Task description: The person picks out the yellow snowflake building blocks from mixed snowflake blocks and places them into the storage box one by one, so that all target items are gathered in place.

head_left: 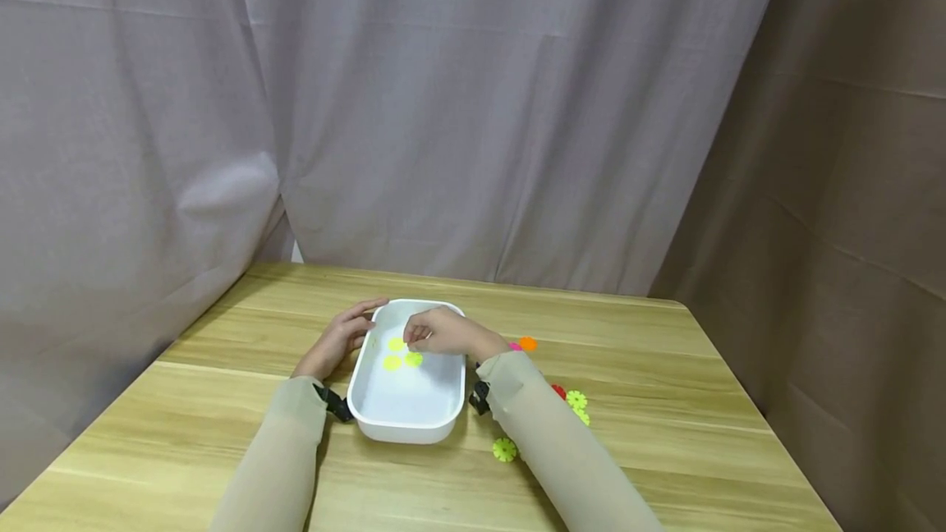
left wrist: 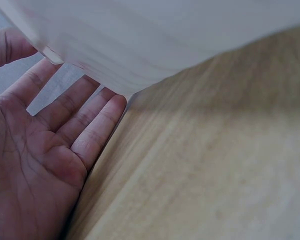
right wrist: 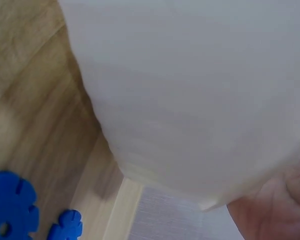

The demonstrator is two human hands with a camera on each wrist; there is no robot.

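here, left hand [head_left: 343, 341] touches tray [head_left: 406, 407], right hand [head_left: 442, 331] over it.

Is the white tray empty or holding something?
Holding something: yellow pieces are visible inside the white tray in the head view.

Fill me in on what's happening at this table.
A person's left grip touches the side of a white tray, while the right grip is over its inside, where yellow pieces lie. Whether the right grip holds one is unclear. An orange piece, a red one, yellow-green pieces and blue ones lie outside on the table.
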